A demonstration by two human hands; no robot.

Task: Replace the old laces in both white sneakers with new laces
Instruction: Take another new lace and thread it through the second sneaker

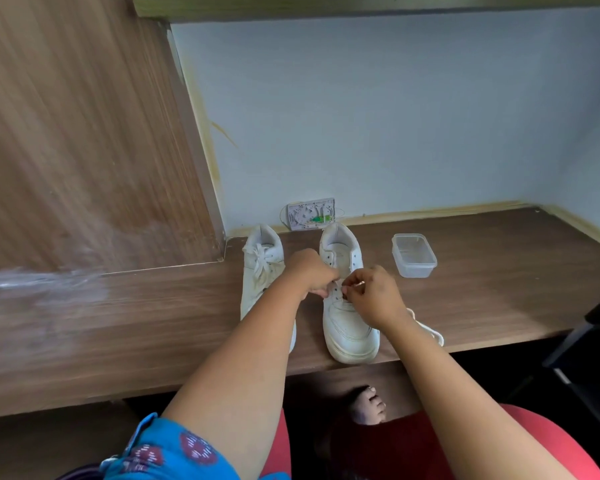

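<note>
Your two white sneakers stand side by side on the wooden desk (499, 278), long axes running from 12 to 6 o'clock, heels toward the wall and toes toward you: the laced sneaker (262, 271) at 9 o'clock of the right sneaker (349, 323). Your left hand (309, 273) and right hand (373, 294) meet over the right sneaker's eyelets, fingers curled and pinching the lace (336, 284) there. A loose lace (428, 329) lies at its 3 o'clock, a clear plastic container (413, 255) at 1 o'clock.
</note>
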